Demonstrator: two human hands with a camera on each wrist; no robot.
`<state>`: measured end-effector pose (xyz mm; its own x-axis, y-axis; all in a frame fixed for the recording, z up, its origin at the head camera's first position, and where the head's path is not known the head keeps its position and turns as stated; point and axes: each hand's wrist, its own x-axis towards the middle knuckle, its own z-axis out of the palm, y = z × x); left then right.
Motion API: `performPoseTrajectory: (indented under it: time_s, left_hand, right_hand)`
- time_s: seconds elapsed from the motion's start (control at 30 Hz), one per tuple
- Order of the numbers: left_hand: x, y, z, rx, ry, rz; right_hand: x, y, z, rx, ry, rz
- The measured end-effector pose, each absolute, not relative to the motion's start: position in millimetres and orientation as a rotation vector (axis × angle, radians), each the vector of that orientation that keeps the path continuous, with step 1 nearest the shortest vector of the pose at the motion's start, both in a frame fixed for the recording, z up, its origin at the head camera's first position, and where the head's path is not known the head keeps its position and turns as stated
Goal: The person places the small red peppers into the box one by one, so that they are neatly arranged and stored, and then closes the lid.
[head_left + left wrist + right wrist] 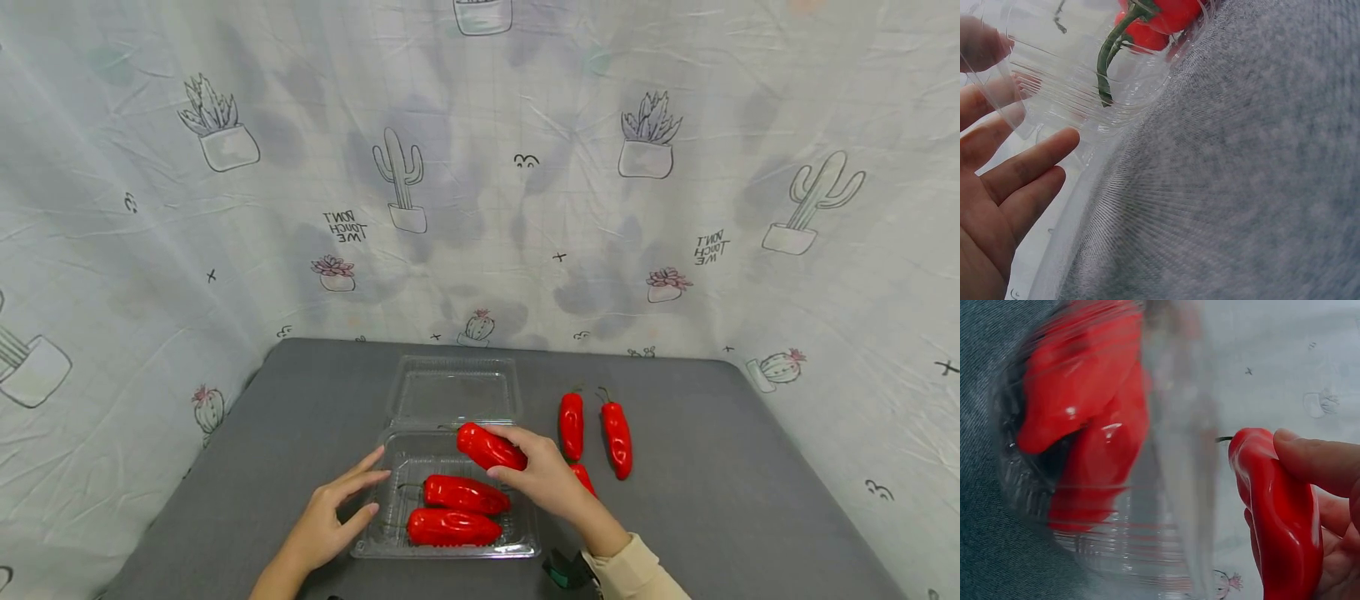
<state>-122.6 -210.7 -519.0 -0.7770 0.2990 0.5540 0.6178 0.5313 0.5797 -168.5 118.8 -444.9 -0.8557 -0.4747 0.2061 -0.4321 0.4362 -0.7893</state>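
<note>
My right hand (542,473) grips a red pepper (487,446) over the back of a clear plastic clamshell box (522,533). In the right wrist view, thumb and fingers wrap the held pepper (1282,525), and its thin stem points at the box. Two more red peppers, a rear one (465,494) and a front one (453,527), lie side by side in the box, stems to the left. At the box's left wall is my left hand (326,521), fingers spread and fairly straight. The left wrist view shows its fingertips right at the ribbed clear wall (1054,81).
The box's lid (455,392) lies folded back behind it. Right of the box are a red pepper (572,425), another farther right (617,437), and a third (582,478) partly hidden by my right hand. All rest on a grey table (712,500) against a patterned curtain (480,167).
</note>
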Motion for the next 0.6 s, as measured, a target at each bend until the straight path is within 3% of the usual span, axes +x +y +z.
performPoseTrajectory:
  time_s: [0.6]
  left_hand:
    - [-122, -210, -516, -0.735, -2.416, -1.137]
  right_hand:
    - [-186, 107, -460, -0.947, 2.585, -1.240]
